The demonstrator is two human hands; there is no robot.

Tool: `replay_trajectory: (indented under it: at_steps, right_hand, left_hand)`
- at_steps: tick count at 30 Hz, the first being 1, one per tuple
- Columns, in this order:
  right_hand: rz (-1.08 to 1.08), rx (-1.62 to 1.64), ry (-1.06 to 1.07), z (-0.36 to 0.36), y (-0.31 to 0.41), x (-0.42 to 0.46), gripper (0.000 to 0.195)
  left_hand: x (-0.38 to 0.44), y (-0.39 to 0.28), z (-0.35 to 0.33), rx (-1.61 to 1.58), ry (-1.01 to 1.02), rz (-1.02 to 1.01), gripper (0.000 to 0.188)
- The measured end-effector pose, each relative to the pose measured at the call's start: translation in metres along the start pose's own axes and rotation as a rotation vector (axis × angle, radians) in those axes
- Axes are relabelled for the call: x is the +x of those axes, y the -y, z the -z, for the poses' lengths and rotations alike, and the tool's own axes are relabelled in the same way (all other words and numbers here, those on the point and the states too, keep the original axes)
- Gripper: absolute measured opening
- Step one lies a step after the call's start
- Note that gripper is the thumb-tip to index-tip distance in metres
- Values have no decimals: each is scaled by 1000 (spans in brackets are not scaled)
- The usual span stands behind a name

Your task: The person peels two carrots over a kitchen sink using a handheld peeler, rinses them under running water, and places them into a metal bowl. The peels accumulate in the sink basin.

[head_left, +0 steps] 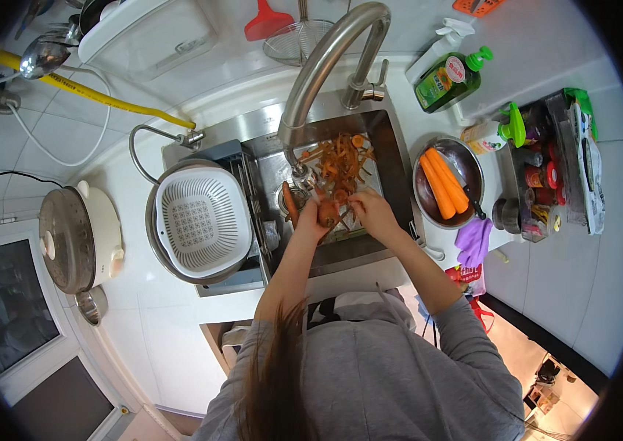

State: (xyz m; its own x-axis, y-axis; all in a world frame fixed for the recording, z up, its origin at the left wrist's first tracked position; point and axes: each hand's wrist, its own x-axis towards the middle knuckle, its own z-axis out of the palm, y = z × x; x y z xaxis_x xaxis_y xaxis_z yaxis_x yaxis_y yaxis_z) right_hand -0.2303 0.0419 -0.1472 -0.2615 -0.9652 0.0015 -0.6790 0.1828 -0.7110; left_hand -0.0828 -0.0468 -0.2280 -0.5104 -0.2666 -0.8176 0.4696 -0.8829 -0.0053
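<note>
My left hand (308,221) grips an orange-brown carrot (328,213) over the steel sink (388,160), just below the spout of the tall faucet (311,71). Close to its right side is my right hand (373,214), fingers bent together at the carrot; whether a small tool or a peel is between them is too small to tell. Behind both hands lies a heap of carrot peels (342,162) on the sink floor, with a cut carrot piece (357,141) at its edge. Another unpeeled carrot (290,203) rests by the drain, left of my left hand.
Right of the sink, a metal bowl (427,212) holds peeled carrots (444,179) and a black-handled knife (474,201). A purple glove (474,242) lies beside it. A white colander (204,220) stands on the left. Soap bottles (444,82) line the back right.
</note>
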Motion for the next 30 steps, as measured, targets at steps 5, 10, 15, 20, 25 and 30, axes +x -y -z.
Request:
replay_trajectory:
  at_steps: [5, 10, 15, 20, 25, 30]
  right_hand:
    - [-299, -123, 340, 24, 10, 18, 41]
    - [-326, 360, 198, 5, -13, 21, 43]
    - [-546, 851, 297, -41, -41, 35, 42]
    - [-454, 569, 355, -99, -1, 59, 40]
    - [-403, 407, 447, -88, 31, 67, 31]
    - [-248, 163, 471, -31, 29, 44, 29]
  left_hand:
    - [-16, -9, -15, 126, -41, 14, 32]
    - [-1, -13, -9, 45, -76, 33, 28]
    - [-1, -19, -5, -14, -43, 36, 26]
    - [-7, -37, 23, -4, -101, -90, 23]
    - [-13, -44, 43, -75, -62, -73, 20]
    - [-9, -28, 22, -47, -113, -29, 22]
